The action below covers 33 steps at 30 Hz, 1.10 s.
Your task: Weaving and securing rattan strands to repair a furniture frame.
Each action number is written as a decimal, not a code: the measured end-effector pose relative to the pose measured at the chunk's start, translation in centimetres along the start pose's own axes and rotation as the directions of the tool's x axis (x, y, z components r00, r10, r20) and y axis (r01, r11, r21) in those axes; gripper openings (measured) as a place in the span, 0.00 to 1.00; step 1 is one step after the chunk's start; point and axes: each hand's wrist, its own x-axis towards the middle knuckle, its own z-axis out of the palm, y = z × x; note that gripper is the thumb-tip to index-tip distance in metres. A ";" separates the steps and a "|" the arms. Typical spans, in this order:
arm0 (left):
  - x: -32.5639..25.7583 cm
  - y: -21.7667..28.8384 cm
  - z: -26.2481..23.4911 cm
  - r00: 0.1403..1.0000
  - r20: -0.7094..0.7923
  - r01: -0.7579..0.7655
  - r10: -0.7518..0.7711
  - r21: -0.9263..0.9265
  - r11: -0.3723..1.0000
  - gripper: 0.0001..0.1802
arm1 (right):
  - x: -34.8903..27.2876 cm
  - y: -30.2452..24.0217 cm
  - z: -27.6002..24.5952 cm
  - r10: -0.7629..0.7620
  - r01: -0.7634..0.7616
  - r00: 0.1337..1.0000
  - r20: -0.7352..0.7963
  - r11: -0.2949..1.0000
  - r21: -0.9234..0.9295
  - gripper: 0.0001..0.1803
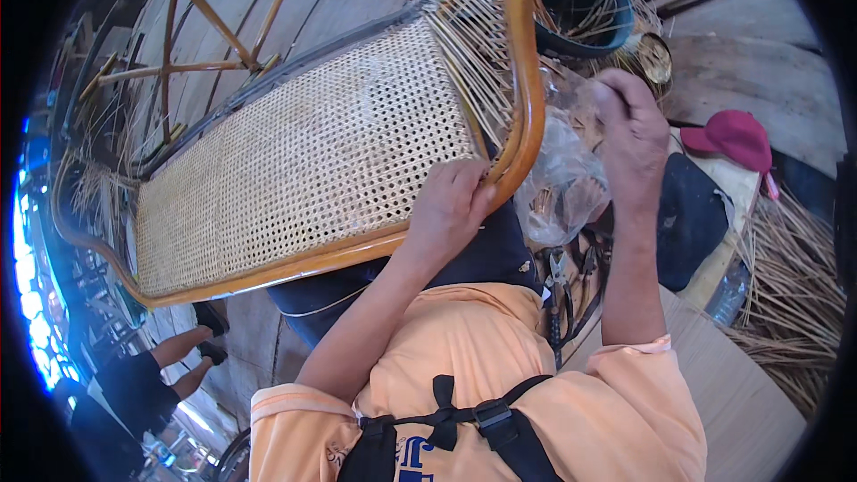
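Note:
A curved rattan furniture frame [527, 107] with a woven cane panel [295, 152] lies tilted across my lap. My left hand [449, 210] is closed on the frame's near right corner, its fingertips at the edge of the weave. Raised to the right of the frame, my right hand [632, 129] has its fingers curled in a pinch. Whatever is between them is too small or hidden to name. Just left of that hand sits a crumpled clear plastic bag [562, 183]. Pale rattan strands [469, 36] wrap the frame's upper right section.
A dark teal bucket [585, 45] with loose strands stands at the far right. Pliers [560, 272] lie by my right thigh. Beyond my right arm are a maroon cap [732, 138] and a heap of rattan strips [790, 254]. Another person's legs [183, 348] show at lower left.

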 end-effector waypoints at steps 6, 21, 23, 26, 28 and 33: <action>-1.8 1.7 -0.4 0.986 0.168 -0.057 0.014 0.255 0.965 0.28 | -9.9 6.6 -3.8 0.642 -0.626 0.745 0.181 0.767 -0.142 0.07; -2.4 1.0 1.3 0.982 0.178 -0.151 0.067 0.516 0.843 0.37 | -16.2 9.7 -2.1 0.657 -0.540 0.729 0.191 0.724 -0.430 0.10; -2.4 0.9 1.3 0.982 0.175 -0.147 0.065 0.505 0.851 0.37 | -16.7 10.2 -1.0 0.589 -0.495 0.795 0.142 0.766 -0.410 0.11; -2.3 1.1 1.3 0.983 0.172 -0.142 0.063 0.499 0.855 0.36 | -16.7 11.2 0.8 0.477 -0.399 0.876 0.065 0.795 -0.456 0.11; -2.3 1.2 1.3 0.982 0.178 -0.141 0.058 0.503 0.853 0.36 | -16.6 11.9 1.6 0.443 -0.357 0.896 0.045 0.776 -0.520 0.10; -2.6 1.0 1.3 0.984 0.168 -0.144 0.067 0.508 0.849 0.36 | -15.3 12.4 2.8 0.689 -0.307 0.692 0.214 0.550 -0.776 0.11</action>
